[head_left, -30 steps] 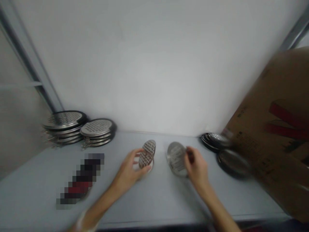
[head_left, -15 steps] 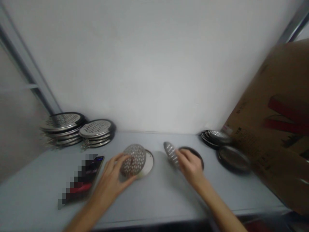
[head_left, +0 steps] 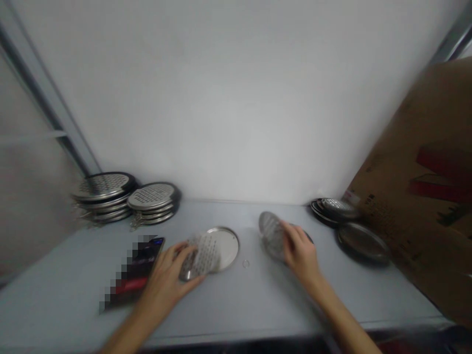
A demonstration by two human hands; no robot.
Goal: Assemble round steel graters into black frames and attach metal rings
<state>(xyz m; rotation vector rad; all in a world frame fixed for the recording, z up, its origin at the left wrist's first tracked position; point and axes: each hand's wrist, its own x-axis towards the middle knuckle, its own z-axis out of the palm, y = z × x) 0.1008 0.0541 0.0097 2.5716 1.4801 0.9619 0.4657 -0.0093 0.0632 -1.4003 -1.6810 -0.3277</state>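
My left hand [head_left: 167,268] is closed on the edge of a round perforated metal disc [head_left: 206,255], blurred by motion and tilted. Partly behind that disc, a shallow round metal dish [head_left: 229,246] with a raised rim lies on the table. My right hand [head_left: 300,250] pinches a second perforated metal disc [head_left: 272,233], held tilted above the table and also blurred. A dark round piece [head_left: 308,237] lies mostly hidden behind my right hand. Between the hands, a small thin ring [head_left: 246,264] rests on the table.
Two stacks of round grater-like discs with dark rims, a larger stack [head_left: 105,189] and a smaller stack [head_left: 154,199], stand back left. A phone-like device [head_left: 142,268], partly pixelated, lies left. Dark round dishes [head_left: 361,241] and perforated discs [head_left: 337,206] sit right, beside a cardboard box [head_left: 416,196].
The left disc has tilted and dropped slightly, uncovering more of the shallow dish. My right hand has turned its disc to show more of its face. The small ring has come into view.
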